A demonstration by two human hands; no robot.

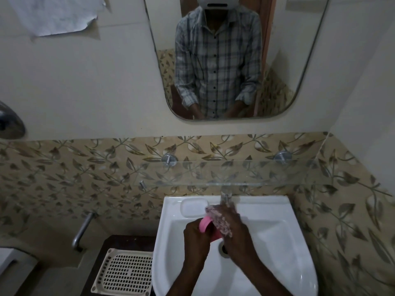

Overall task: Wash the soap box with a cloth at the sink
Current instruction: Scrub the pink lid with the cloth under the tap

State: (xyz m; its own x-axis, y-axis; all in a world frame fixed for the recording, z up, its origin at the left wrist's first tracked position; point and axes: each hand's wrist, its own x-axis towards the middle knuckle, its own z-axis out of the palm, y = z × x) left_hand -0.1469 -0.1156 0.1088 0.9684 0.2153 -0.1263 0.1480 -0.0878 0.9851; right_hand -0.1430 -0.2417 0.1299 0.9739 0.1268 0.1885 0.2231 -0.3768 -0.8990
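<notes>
Pink soap box and cloth, both held over the sink

The pink soap box (205, 226) is up over the white sink (277, 207) basin, just in front of the tap (224, 196) and above the drain (224, 250). The left hand (195, 236) has its fingers curled round the box's near side. The right hand (237, 229) has its fingers clamped on a speckled cloth (219, 221) that's pressed against the box. There's a glass shelf (235, 171) just over the tap, a mirror (299, 60) higher up, and a cream perforated tray (126, 272) on the dark bench left of the sink.
</notes>
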